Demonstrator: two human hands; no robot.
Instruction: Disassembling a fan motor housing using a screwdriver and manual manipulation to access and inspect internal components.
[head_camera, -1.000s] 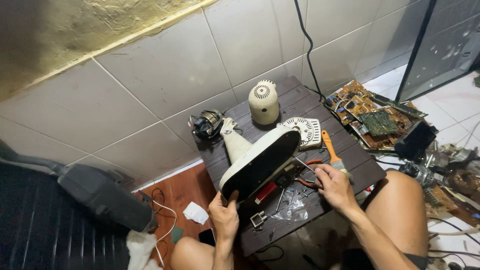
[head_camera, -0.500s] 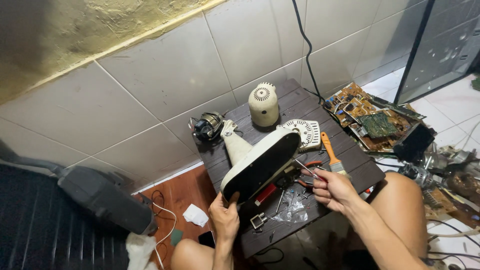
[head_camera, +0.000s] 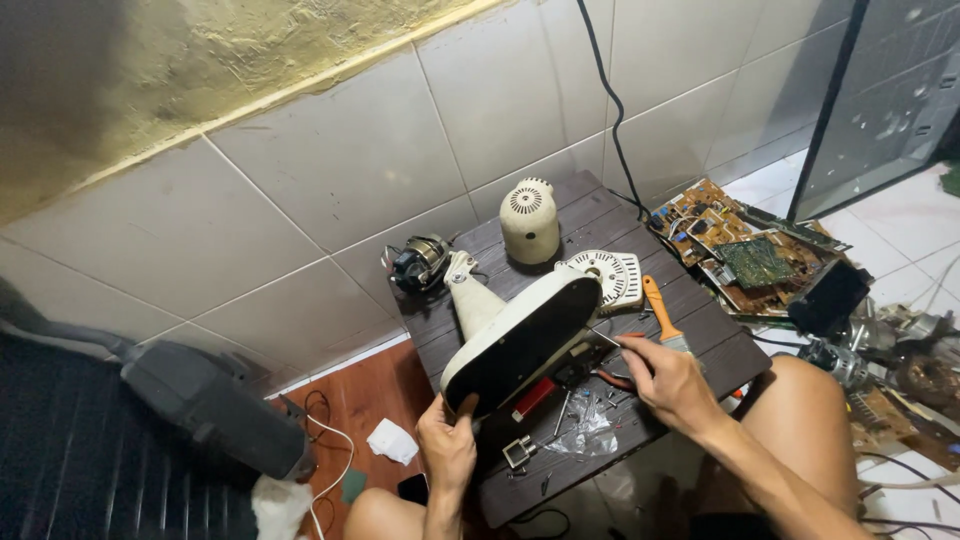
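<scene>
Left hand (head_camera: 447, 447) is gripping the tipped-up fan base (head_camera: 520, 340) while right hand (head_camera: 668, 378) is pinching something tiny underneath; brace that base so it's not wobbling.

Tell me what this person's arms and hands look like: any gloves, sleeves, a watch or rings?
Both arms are bare as far as the picture shows them: no sleeves and no gloves. The left hand and the right hand show no watch, wristband or ring that I can make out, though the fingers are small in this view. The knees beside them are bare too.
</scene>
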